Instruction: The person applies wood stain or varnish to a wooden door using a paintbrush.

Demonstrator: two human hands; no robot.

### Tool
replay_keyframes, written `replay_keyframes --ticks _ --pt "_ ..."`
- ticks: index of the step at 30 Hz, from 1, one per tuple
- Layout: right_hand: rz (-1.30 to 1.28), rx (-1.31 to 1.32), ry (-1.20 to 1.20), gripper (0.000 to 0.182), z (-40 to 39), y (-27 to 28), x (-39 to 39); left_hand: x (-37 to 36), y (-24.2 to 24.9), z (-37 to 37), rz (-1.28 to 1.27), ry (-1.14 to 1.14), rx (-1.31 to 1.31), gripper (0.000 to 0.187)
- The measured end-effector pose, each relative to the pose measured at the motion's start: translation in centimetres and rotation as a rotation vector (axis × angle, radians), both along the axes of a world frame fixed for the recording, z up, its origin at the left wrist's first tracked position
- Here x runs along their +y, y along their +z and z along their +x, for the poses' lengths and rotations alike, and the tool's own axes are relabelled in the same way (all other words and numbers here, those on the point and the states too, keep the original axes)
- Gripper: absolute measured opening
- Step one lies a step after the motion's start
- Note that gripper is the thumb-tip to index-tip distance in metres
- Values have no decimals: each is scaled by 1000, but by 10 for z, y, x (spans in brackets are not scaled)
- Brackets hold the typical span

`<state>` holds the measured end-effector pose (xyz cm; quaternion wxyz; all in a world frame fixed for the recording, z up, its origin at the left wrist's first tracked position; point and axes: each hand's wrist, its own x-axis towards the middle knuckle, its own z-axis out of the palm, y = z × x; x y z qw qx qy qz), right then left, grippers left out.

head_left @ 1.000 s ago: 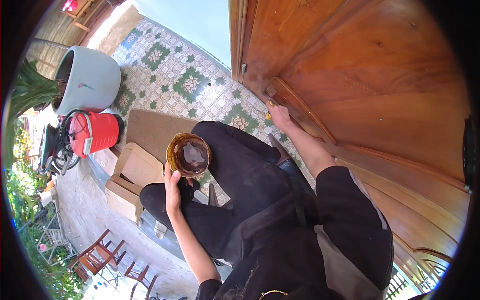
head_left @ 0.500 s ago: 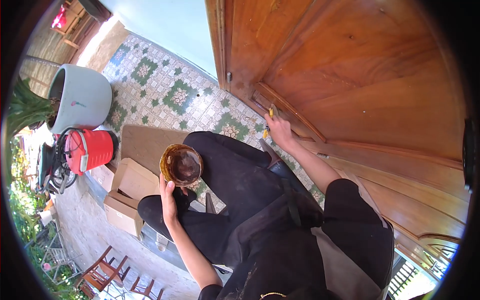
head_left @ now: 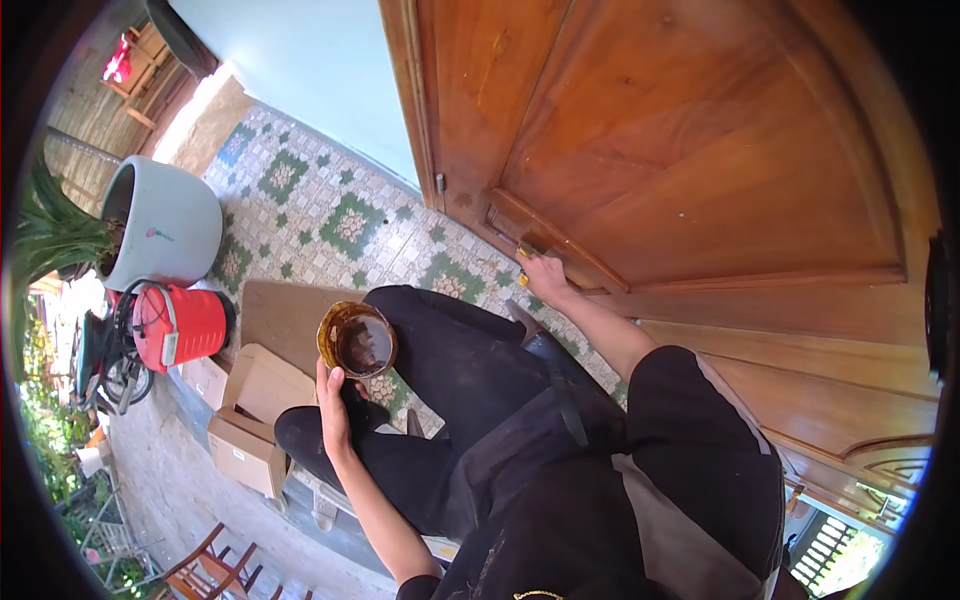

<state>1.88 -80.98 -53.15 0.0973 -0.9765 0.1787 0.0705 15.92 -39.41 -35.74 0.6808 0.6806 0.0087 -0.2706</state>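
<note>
My left hand (head_left: 336, 405) is closed on the side of a round bowl (head_left: 328, 340), stained brown and yellow, with a dark brown wet-looking pool inside. The bowl is held above my bent legs. My right hand (head_left: 545, 278) reaches to the lower part of a brown wooden door (head_left: 690, 170). Its fingers are wrapped round a paintbrush (head_left: 523, 253) with yellow showing on it; the bristle end is small and hard to make out. The brush is at the narrow recessed panel (head_left: 560, 250) near the door's bottom edge.
Patterned tiles (head_left: 350, 225) cover the floor by the door. A cardboard sheet (head_left: 285, 315) and an open cardboard box (head_left: 245, 450) lie to the left. Beyond them stand a red cooler jug (head_left: 185, 325) and a large pale planter (head_left: 170, 220). Wooden chairs (head_left: 215, 570) are at lower left.
My right hand with the brush has shifted slightly along the recessed panel and turned. The bowl stays in my left hand, tilted a little differently. The view has shifted slightly.
</note>
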Motion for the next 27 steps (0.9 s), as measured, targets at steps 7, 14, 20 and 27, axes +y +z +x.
replay_keyframes --ticks 7,14,20,27 --pt "-1 -417 -21 24 -8 119 9 5 -10 4 63 -62 -21 43" --pt "-21 -608 -23 26 29 179 12 14 -18 7 -3 -70 24 56" --pt "-127 -472 54 24 60 131 16 15 -13 5 -4 -55 23 57" --pt "-223 -258 80 33 -20 142 -9 11 -10 2 -1 -39 -35 44"
